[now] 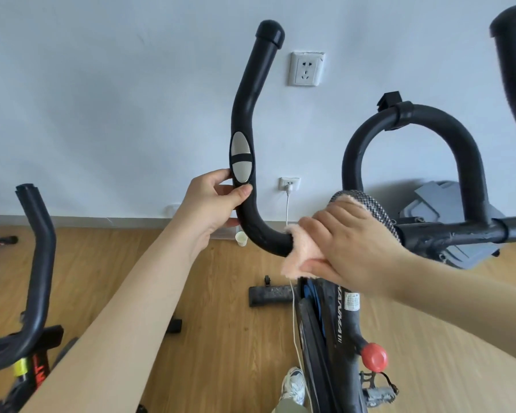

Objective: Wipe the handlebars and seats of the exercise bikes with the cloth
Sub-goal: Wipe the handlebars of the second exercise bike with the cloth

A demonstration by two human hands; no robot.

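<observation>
Clasping one handlebar (245,114), the left hand (212,201) has a closed grip; the right hand (349,245) grip holds one cloth (298,257).

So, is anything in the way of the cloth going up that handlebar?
Yes: the left hand grips the handlebar just above the cloth, at the lower silver pad. The right hand holds the cloth round the bend below it. Past the left hand, the handlebar is bare.

Two bikes (349,311), two hands (212,201), one cloth (298,259)
</observation>
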